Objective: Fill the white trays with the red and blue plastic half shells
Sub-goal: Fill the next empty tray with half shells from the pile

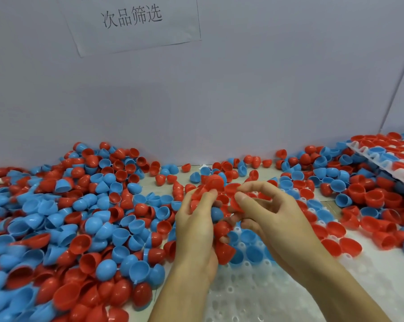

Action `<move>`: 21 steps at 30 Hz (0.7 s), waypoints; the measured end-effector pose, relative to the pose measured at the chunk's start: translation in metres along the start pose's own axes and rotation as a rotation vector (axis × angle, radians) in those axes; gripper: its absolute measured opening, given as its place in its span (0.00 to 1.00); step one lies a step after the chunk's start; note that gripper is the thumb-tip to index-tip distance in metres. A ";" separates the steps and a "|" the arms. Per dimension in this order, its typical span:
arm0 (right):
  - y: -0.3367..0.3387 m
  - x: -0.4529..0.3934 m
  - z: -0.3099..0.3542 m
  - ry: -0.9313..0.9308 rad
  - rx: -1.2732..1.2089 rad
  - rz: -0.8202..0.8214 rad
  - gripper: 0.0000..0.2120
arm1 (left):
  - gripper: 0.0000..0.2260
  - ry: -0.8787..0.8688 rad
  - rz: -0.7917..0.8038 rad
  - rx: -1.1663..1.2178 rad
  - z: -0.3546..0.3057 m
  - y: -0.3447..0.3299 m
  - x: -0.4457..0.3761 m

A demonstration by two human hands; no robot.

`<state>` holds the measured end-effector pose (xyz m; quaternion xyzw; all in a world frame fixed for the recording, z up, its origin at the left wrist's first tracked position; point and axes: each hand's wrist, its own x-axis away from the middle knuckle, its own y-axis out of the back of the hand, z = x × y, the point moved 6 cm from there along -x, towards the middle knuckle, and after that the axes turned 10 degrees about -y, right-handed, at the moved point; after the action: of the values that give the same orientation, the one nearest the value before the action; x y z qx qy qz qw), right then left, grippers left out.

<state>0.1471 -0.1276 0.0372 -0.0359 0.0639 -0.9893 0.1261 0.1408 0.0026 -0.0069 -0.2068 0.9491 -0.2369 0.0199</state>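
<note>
My left hand (196,224) grips a bunch of several half shells, red ones and a blue one (216,214), held above a white tray (261,296). My right hand (273,212) pinches a red half shell (233,190) between thumb and fingers, close against the bunch. The white tray lies under both hands at the bottom centre; several of its pockets near my hands hold blue and red shells, the nearer pockets are bare. A big loose heap of red and blue half shells (80,224) covers the table on the left.
A second white tray (368,156) filled with red and blue shells rests tilted on another heap at the far right. A pale wall with a paper sign (131,22) closes the back. More loose shells (370,198) lie to the right.
</note>
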 end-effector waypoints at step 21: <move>-0.034 0.016 0.003 0.237 0.946 -0.099 0.08 | 0.02 -0.158 -0.122 0.091 -0.053 0.046 -0.016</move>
<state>0.1234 -0.0997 0.0456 0.1350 -0.3802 -0.9120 0.0733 0.1311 0.0696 0.0184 -0.2812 0.9184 -0.2634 0.0896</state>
